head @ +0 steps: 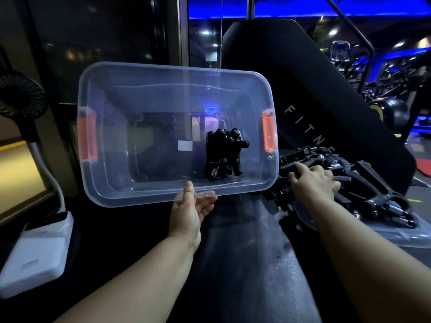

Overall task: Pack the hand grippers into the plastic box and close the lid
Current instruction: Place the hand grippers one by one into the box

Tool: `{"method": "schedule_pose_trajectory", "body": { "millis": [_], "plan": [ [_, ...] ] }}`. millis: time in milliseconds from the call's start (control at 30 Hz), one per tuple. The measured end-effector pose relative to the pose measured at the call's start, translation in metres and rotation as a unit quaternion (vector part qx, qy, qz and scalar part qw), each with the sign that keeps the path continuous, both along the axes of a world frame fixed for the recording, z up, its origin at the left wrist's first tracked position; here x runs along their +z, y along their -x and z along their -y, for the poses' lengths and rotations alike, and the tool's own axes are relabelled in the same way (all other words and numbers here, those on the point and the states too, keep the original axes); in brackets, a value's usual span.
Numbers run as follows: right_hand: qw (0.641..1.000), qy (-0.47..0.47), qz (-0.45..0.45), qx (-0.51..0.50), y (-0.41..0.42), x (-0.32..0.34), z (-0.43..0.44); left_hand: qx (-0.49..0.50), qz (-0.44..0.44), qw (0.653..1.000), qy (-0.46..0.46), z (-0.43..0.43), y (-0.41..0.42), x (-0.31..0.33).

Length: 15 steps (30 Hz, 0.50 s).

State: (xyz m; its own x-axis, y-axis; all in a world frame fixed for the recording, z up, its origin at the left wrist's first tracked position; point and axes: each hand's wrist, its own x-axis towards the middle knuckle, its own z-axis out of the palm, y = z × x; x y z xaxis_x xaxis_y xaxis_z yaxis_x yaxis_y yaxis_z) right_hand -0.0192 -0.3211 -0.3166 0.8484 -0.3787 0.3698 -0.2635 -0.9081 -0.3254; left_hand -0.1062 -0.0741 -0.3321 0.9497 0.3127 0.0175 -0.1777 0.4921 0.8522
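Box [163, 68] of clear plastic, pinched at its near rim by the left hand [189, 213], thumb inside and fingers beneath, is tipped so its open mouth faces the person, seemingly to make loading easy. Its long axis runs side to side, with an orange latch [87, 136] at each short end. Above and just right of that thumb, a small cluster of black hand grippers [224, 157] sits low in the tilted box, handles roughly upright. The right hand [312, 180], just beyond the box's right end, lies with bent fingers on the pile [363, 183] heaped on the clear lid [415, 234]; whether it has closed round one cannot be told. Most of the stock appears unpacked, the lid yet to go on.
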Motion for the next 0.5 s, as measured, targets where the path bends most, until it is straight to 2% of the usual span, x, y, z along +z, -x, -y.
{"method": "schedule_pose_trajectory", "body": {
  "millis": [200, 500],
  "plan": [
    [1.0, -0.002, -0.007, 0.007, -0.007, 0.006, 0.003, 0.003, -0.001, 1.0, 0.003, 0.0, -0.002, 0.002],
    [0.999, -0.016, 0.047, -0.009, 0.003, 0.003, 0.004, 0.002, -0.002, 1.0, -0.004, -0.001, -0.002, 0.001]
  ]
}}
